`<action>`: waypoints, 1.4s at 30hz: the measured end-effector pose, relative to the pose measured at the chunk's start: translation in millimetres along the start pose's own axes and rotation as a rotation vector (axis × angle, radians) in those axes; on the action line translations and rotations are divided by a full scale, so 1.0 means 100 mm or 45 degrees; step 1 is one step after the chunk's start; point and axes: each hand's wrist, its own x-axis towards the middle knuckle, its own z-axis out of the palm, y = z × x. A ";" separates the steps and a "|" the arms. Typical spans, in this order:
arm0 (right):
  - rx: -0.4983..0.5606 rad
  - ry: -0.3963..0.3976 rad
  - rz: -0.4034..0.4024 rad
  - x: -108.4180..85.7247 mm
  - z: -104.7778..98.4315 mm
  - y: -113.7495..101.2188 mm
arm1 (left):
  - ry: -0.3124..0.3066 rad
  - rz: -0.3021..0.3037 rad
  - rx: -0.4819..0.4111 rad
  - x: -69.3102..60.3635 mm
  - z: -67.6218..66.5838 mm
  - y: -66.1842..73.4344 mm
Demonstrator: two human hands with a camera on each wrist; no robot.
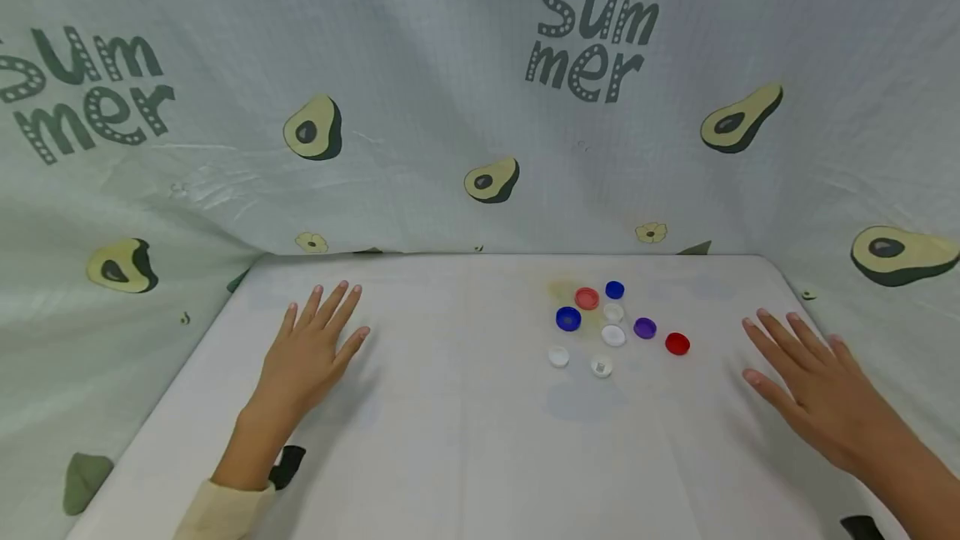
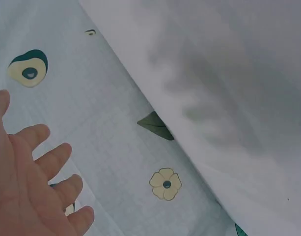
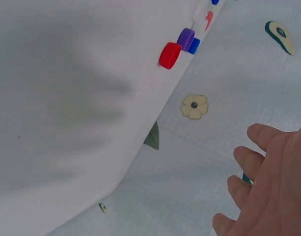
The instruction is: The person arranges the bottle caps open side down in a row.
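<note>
Several bottle caps lie loosely grouped right of the table's middle. Among them are a red cap (image 1: 677, 344), a purple cap (image 1: 645, 328), a lighter red cap (image 1: 587, 298), a large blue cap (image 1: 568, 318), a small blue cap (image 1: 615, 290) and several white caps (image 1: 613, 335). My left hand (image 1: 309, 361) hovers over the table's left side, fingers spread, holding nothing. On the right, my right hand (image 1: 828, 394) is held above the table edge with spread fingers and nothing in it; the red cap (image 3: 170, 55) is the cap nearest to it.
A white table (image 1: 420, 440) carries the caps. Behind and beside it hangs a pale cloth (image 1: 420, 65) printed with avocados, flowers and lettering. Both hands cast soft shadows on the tabletop. A dark strap (image 1: 288, 467) shows at the left wrist.
</note>
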 end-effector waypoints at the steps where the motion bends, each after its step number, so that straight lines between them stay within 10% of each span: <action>1: 0.004 0.000 -0.006 0.01 0.00 -0.01 | -0.006 0.008 -0.014 0.02 0.01 0.03; 15: 0.132 -0.008 -0.143 0.12 0.03 -0.27 | -0.072 0.125 -0.306 0.18 0.13 0.33; 42: 0.121 -0.150 -0.252 0.41 0.08 -0.76 | -0.097 0.282 -0.421 0.34 0.24 0.67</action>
